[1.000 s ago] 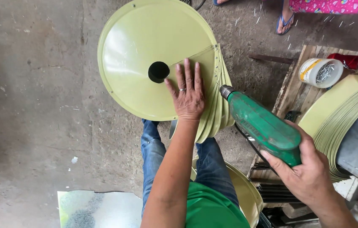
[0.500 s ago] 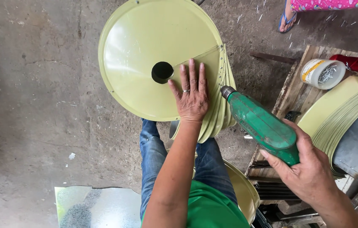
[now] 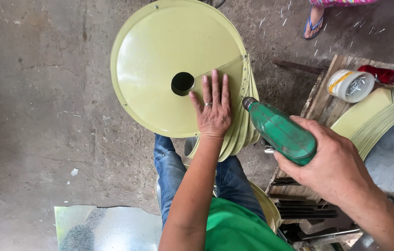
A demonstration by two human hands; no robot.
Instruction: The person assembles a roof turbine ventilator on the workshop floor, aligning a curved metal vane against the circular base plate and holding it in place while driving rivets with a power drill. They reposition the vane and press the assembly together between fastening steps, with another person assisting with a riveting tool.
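Observation:
A pale green sheet-metal cone (image 3: 160,56) with a round centre hole (image 3: 182,83) rests on my knees, on top of a stack of similar cones. My left hand (image 3: 213,109) lies flat on the cone, fingers spread, just right of the hole and over the overlapping seam. A ring shows on one finger. My right hand (image 3: 334,165) grips a green power drill (image 3: 278,130), whose tip points at the cone's right edge near a row of small holes along the seam.
A white tub of small metal fasteners (image 3: 350,85) and a red tool (image 3: 385,74) sit on a wooden pallet (image 3: 327,93) at right. More green sheets (image 3: 378,116) are stacked there. A galvanised sheet (image 3: 108,227) lies on the concrete floor. Another person's sandalled foot (image 3: 314,18) is at top.
The drill has moved up and left, closer to the cone's right edge. My left hand stays flat on the cone, shifted slightly toward the seam.

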